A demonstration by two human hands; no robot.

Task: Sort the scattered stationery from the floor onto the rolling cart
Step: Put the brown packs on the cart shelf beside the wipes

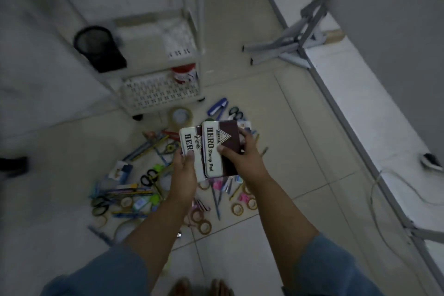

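Two white-and-maroon tins marked "HERO Stamp Pad" are held side by side above the floor. My left hand grips the left stamp pad tin, thumb on its lid. My right hand grips the right stamp pad tin, which overlaps the left one. Beneath them lies the scattered stationery: scissors, tape rolls, pencils, pens and a blue stapler. The white rolling cart stands just beyond the pile, with a red-lidded jar on its lower shelf and a black mesh pen holder at its left side.
A large tape roll lies by the cart's wheel. A grey folding stand sits on the floor at the upper right beside a long white ledge. A cable trails along that ledge. My bare feet show at the bottom edge.
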